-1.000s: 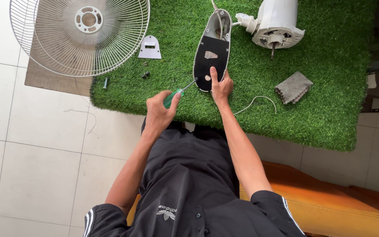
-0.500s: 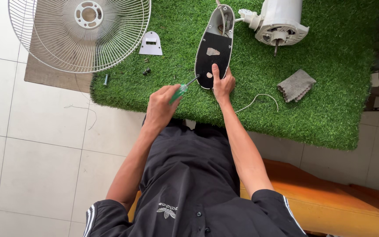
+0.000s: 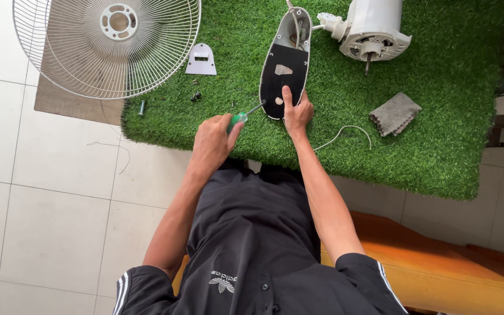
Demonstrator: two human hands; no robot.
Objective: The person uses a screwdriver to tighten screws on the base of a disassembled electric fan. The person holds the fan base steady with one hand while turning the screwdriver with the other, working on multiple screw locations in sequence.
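Spread over the floor: green grass mat (image 3: pixel 438 116). Hanging off its far left corner: round white fan grille (image 3: pixel 112 46). Lying at the far edge: white motor (image 3: pixel 374 29) with its shaft sticking out. Sitting mid-mat, close to the near edge: long oval fan base (image 3: pixel 284 70), black underside up, far end open with wires showing. Off to the right: 1 grey cloth (image 3: pixel 396 114). Beside the grille: 1 small white plate (image 3: pixel 200 60) and a few loose screws (image 3: pixel 195 96).

Pressed flat on the near end of the base: right hand (image 3: pixel 297 114), fingers spread, gripping nothing, only holding it down. Wrapped tight round the green screwdriver (image 3: pixel 237 121): left hand (image 3: pixel 212 140), with the tip touching the near left rim of the base.

Looks like work on a screw at that rim. Next calls for keeping the tip straight and the base held firm.
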